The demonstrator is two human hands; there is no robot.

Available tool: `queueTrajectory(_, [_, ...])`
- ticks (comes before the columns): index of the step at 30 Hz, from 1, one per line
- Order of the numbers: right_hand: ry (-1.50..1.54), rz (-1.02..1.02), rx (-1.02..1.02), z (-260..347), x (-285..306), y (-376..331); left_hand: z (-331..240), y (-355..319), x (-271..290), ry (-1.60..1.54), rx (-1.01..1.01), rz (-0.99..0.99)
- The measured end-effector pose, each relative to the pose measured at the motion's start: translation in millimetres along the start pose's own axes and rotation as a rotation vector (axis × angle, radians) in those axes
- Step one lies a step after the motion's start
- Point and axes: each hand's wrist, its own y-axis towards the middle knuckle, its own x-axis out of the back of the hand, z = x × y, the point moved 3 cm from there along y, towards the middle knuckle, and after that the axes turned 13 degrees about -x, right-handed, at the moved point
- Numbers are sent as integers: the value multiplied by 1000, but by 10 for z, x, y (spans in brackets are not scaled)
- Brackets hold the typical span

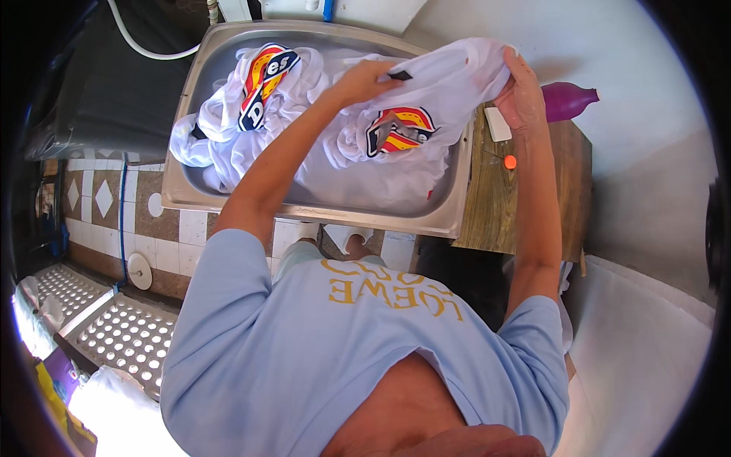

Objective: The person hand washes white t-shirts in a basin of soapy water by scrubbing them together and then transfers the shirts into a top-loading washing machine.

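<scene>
cloth [451,70] is grasped by left fingers [378,70] and right fingers [521,67], seemingly being spread above the basin [335,216]. next, a gentle, even pull is likely called for.

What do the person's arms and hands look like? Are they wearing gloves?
No gloves! The left hand and right hand are both bare, and I can't see a watch or bracelet on either wrist. The arms have short, loose, light blue sleeves with plain fabric. Below the sleeves, the forearms are uncovered.
</scene>
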Motion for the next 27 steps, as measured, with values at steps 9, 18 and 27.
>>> queueTrajectory(9, [92,-42,61,158,73,-134,300,-420,584,433,91,35])
queueTrajectory(18, [238,-37,44,215,-174,-329,275,-555,643,-118,357,-386])
queueTrajectory(27, [141,-87,70,511,-328,-608,8,-495,779,186,146,-509])
